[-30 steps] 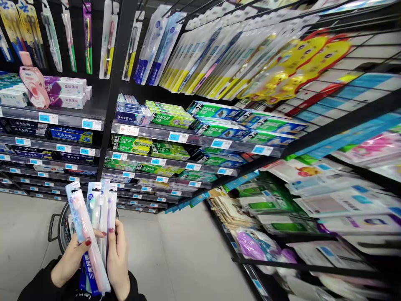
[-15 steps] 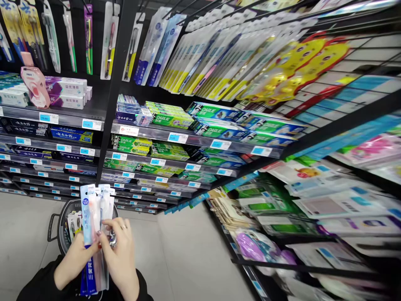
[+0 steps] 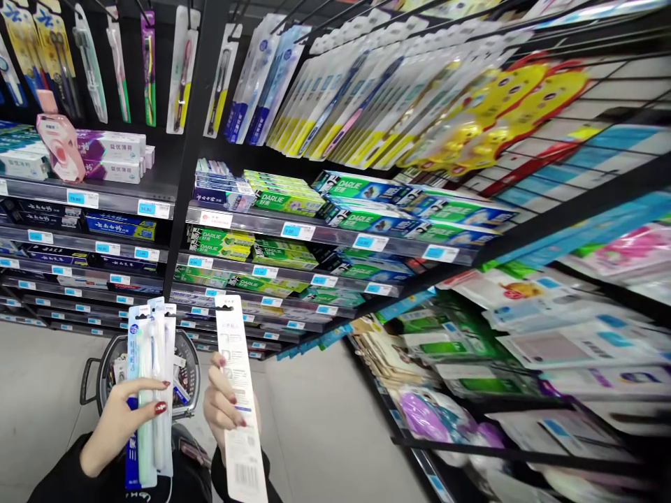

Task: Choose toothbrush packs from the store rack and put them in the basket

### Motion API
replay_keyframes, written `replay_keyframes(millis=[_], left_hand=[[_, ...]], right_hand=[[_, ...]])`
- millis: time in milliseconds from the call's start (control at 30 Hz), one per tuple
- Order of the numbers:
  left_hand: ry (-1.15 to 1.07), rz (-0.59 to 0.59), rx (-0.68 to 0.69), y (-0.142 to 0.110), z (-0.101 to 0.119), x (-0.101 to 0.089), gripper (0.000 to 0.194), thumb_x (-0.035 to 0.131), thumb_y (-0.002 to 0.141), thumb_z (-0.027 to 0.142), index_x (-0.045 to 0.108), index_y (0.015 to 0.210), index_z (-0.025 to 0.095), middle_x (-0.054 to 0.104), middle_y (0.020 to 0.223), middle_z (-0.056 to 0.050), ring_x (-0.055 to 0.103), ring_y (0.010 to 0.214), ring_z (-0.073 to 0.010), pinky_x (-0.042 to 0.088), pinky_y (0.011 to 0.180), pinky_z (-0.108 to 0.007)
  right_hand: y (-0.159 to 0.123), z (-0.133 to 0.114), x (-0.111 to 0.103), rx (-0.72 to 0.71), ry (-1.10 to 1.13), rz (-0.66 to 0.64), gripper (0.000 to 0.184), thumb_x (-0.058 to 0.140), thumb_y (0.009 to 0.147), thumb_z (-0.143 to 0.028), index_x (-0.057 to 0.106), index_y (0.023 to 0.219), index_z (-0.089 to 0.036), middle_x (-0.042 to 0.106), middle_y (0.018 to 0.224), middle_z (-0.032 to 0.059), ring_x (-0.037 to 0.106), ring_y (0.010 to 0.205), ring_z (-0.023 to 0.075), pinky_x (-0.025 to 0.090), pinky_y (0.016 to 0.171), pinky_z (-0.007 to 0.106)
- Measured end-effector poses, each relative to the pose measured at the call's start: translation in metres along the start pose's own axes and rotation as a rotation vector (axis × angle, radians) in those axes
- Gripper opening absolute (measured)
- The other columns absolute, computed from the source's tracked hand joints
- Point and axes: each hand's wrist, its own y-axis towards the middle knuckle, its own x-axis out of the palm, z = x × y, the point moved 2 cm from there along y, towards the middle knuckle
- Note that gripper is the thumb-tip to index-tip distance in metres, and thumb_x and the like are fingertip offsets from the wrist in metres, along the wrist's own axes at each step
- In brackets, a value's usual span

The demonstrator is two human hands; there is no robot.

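Observation:
Several packaged toothbrushes (image 3: 152, 356) stand fanned out in my left hand (image 3: 118, 419), its thumb and forefinger closed across their fronts. The packs are clear with blue and white card, and a green and a white handle show through. In my right hand (image 3: 223, 402) is one more toothbrush pack (image 3: 241, 412), turned so its white printed back and barcode face me. The fingers wrap over its left edge. Below and behind the left hand's packs is a grey basket (image 3: 195, 370) with several packaged items in it, partly hidden by my hands.
Ahead, shelves hold green toothpaste boxes (image 3: 283, 199) and a pink mouthwash bottle (image 3: 60, 143). Toothbrush packs (image 3: 335, 105) hang on hooks above. A rack of bagged goods (image 3: 435, 342) runs along the right side. Grey floor (image 3: 325, 433) lies between.
My right hand has drawn one toothbrush pack out of the bunch, moved it right and turned its back towards me. My left hand keeps the others, now with green and white handles in front.

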Motion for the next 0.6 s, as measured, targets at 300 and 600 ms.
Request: replay_keyframes(millis=[300,600], left_hand=[[-0.118,0.038,-0.024,-0.002,0.002,-0.002,0.034,0.07,0.064,0.033,0.069,0.097,0.024,0.066,0.109,-0.008,0.051,0.111,-0.0338,0.037,0.097,-0.045],[-0.356,0.166,0.018,-0.005,0.014,0.019,0.098,0.069,0.063,0.036,0.011,0.14,0.023,0.023,0.146,-0.009,0.021,0.132,-0.0295,0.018,0.107,-0.039]], right_hand=[[0.002,-0.009,0.0,-0.124,-0.588,0.304,0.022,0.045,0.083,-0.042,0.049,0.078,-0.021,0.039,0.053,-0.0075,0.034,0.036,0.0071,0.032,0.036,0.019],[-0.01,0.012,0.022,-0.161,-1.112,0.324,0.024,0.04,0.087,-0.039,0.054,0.092,-0.02,0.061,0.077,0.0021,0.056,0.07,0.0171,0.044,0.062,0.027]])
